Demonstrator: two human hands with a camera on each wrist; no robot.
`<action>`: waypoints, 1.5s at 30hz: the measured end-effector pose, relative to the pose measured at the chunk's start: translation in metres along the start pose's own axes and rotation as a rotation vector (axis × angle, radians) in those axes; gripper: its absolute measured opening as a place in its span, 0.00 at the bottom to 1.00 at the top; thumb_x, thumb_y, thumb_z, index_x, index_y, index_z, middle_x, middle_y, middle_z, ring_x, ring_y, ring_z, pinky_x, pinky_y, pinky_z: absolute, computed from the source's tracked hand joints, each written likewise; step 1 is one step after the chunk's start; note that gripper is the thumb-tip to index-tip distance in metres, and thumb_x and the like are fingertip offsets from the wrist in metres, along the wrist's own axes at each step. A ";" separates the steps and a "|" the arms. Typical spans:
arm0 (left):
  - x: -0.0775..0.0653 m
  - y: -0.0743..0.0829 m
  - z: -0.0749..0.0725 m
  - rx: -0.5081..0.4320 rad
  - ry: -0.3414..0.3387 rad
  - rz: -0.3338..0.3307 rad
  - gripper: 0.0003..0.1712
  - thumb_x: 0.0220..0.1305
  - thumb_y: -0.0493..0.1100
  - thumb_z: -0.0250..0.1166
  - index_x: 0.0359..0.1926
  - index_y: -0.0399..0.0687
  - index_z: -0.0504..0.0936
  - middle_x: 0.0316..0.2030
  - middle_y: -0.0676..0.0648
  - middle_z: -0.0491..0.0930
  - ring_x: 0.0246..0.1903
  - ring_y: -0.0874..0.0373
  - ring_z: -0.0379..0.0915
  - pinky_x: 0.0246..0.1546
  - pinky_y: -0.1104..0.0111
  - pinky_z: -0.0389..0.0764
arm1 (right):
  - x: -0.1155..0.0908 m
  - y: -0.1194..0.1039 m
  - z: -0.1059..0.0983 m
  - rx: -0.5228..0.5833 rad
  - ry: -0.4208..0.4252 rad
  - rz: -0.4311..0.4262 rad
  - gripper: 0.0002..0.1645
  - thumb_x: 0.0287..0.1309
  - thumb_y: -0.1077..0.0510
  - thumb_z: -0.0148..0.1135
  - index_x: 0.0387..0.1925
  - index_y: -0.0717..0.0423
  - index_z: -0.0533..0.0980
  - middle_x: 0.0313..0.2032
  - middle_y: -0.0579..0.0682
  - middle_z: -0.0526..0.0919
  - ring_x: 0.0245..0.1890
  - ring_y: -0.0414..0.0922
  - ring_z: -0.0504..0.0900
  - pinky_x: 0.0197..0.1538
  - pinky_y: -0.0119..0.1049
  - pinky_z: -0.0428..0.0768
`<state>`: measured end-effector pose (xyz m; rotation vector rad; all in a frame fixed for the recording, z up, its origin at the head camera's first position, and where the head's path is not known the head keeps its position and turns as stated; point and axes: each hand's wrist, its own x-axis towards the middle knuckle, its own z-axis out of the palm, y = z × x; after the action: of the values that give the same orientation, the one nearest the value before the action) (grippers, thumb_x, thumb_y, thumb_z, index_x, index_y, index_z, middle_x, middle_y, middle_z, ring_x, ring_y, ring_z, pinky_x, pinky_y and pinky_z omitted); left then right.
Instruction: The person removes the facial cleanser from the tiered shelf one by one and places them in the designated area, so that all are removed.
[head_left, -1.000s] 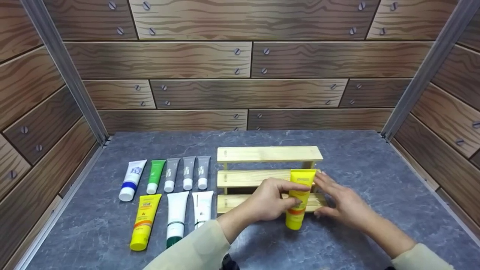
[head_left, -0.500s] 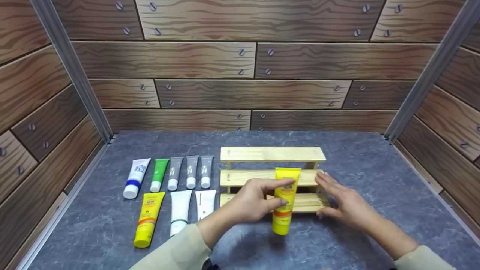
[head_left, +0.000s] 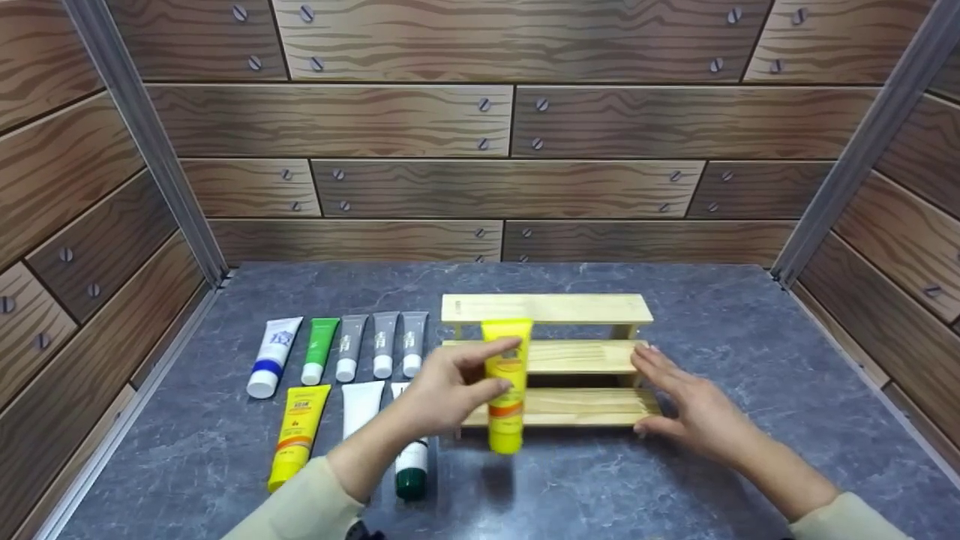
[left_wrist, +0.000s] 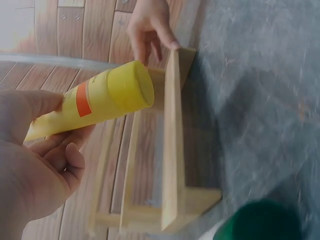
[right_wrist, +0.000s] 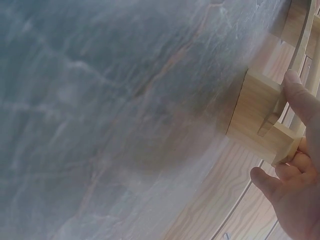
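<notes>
Left hand (head_left: 442, 390) gripping yellow tube (head_left: 506, 382), partly masking white tubes (head_left: 361, 405); right hand (head_left: 686, 405) flat-fingered against wooden rack (head_left: 570, 360) end.

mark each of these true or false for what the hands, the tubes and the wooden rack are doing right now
1. The left hand grips a yellow tube. True.
2. That tube's cap points up. False: its cap points down.
3. The right hand touches the right end of the wooden rack. True.
4. A tube already stands on the rack's top step. False: its steps are bare.
5. Another yellow tube lies flat on the table. True.
</notes>
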<state>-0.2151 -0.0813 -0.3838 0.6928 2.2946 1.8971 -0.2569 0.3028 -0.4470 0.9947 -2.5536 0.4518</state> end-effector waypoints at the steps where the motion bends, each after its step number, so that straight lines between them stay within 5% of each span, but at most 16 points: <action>1: -0.002 0.001 -0.005 0.004 0.018 0.000 0.30 0.69 0.30 0.69 0.70 0.48 0.79 0.52 0.40 0.86 0.41 0.52 0.83 0.46 0.62 0.87 | 0.000 0.000 0.000 0.000 -0.001 0.001 0.60 0.41 0.48 0.87 0.74 0.65 0.70 0.74 0.62 0.69 0.69 0.62 0.73 0.63 0.60 0.75; 8: -0.012 0.003 -0.039 0.058 0.194 0.002 0.31 0.67 0.30 0.68 0.70 0.47 0.80 0.42 0.41 0.85 0.32 0.55 0.74 0.33 0.70 0.83 | 0.000 0.000 0.000 0.005 -0.015 0.020 0.60 0.43 0.47 0.86 0.75 0.64 0.69 0.75 0.61 0.69 0.70 0.62 0.72 0.63 0.62 0.75; 18: -0.033 0.001 -0.080 0.072 0.376 -0.079 0.32 0.68 0.29 0.67 0.70 0.52 0.81 0.53 0.40 0.85 0.37 0.51 0.76 0.36 0.69 0.82 | -0.001 -0.002 -0.001 0.023 -0.037 0.047 0.60 0.44 0.47 0.86 0.76 0.63 0.68 0.75 0.60 0.68 0.71 0.62 0.71 0.64 0.64 0.74; 25: -0.048 0.001 -0.104 0.114 0.409 -0.157 0.31 0.70 0.31 0.65 0.72 0.52 0.80 0.60 0.38 0.82 0.45 0.48 0.78 0.42 0.67 0.85 | -0.001 -0.002 -0.001 0.021 -0.047 0.059 0.60 0.44 0.46 0.85 0.76 0.63 0.68 0.76 0.60 0.67 0.71 0.62 0.71 0.65 0.63 0.73; 37: -0.081 -0.015 -0.140 0.271 0.486 -0.256 0.30 0.69 0.33 0.66 0.71 0.50 0.80 0.45 0.41 0.81 0.34 0.55 0.70 0.32 0.72 0.75 | 0.000 -0.003 -0.002 0.013 -0.054 0.054 0.60 0.44 0.47 0.86 0.76 0.63 0.68 0.76 0.61 0.67 0.71 0.62 0.71 0.65 0.62 0.74; 45: -0.096 -0.020 -0.159 0.327 0.481 -0.344 0.31 0.73 0.36 0.61 0.75 0.54 0.75 0.56 0.39 0.78 0.41 0.50 0.69 0.33 0.72 0.74 | -0.001 -0.002 -0.002 0.005 -0.023 0.026 0.60 0.43 0.47 0.86 0.75 0.63 0.69 0.75 0.60 0.69 0.71 0.61 0.71 0.65 0.59 0.73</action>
<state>-0.1899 -0.2665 -0.3877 -0.1725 2.8104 1.6797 -0.2542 0.3028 -0.4457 0.9747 -2.5896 0.4562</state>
